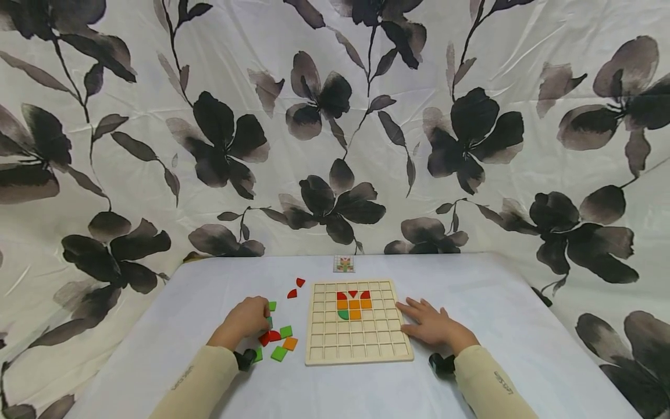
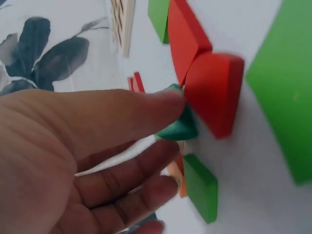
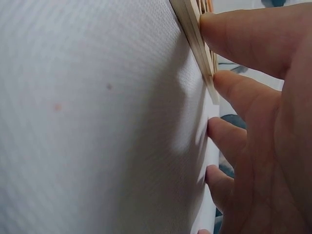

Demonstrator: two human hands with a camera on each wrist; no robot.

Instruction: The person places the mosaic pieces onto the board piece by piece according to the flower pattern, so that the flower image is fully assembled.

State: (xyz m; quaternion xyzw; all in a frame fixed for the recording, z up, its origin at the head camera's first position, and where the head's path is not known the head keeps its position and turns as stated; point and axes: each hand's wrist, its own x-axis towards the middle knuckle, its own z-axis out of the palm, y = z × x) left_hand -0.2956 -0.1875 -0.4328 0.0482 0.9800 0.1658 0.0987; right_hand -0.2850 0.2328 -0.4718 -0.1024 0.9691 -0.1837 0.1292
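Among loose coloured pieces on the left, my left hand [image 1: 247,317] reaches down to the table. The left wrist view shows its thumb and forefinger pinching a dark green quarter-circle piece [image 2: 179,126]. Beside that piece lie red pieces [image 2: 214,90] and a light green square [image 2: 201,187]. My right hand [image 1: 431,323] has its fingers spread, with fingertips at the right edge of the wooden grid board [image 1: 361,352]. On the board, red pieces [image 1: 365,295], orange squares [image 1: 355,315] and a green quarter-circle [image 1: 343,315] sit in cells near the top middle.
Two red pieces [image 1: 292,294] lie left of the board's upper corner. An orange square [image 1: 290,344] and a green square [image 1: 279,354] lie between my left hand and the board. A small pattern card [image 1: 344,264] rests at the table's far edge, before a floral cloth.
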